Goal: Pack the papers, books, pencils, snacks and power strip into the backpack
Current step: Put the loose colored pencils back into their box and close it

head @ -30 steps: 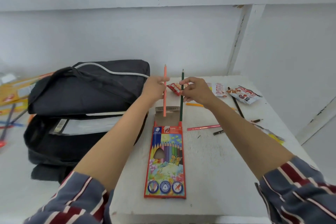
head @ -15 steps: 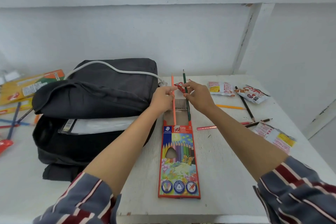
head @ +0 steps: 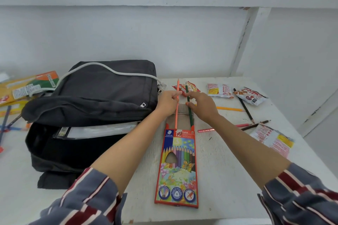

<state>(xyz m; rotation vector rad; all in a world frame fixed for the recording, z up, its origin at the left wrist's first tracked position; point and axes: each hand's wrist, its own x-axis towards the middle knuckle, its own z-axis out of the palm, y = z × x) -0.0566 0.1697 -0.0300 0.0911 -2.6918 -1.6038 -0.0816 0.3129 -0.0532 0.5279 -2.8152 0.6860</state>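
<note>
Left hand [head: 169,103], right hand [head: 201,105] outstretched, both pinching.

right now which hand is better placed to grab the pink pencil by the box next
Right, probably. The pink pencil lies right of the box, near the right hand; the left hand is across the box, by the backpack. The left holds the orange pencil, the right the green pencil.

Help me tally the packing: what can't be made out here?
Head view only:
Pencil box: cardboard hides its pencil count.
Orange pencil and green pencil: lower ends hidden inside the box.
Backpack: flap and shadow hide its contents.
White cable: its left end disappears behind the backpack.
</note>
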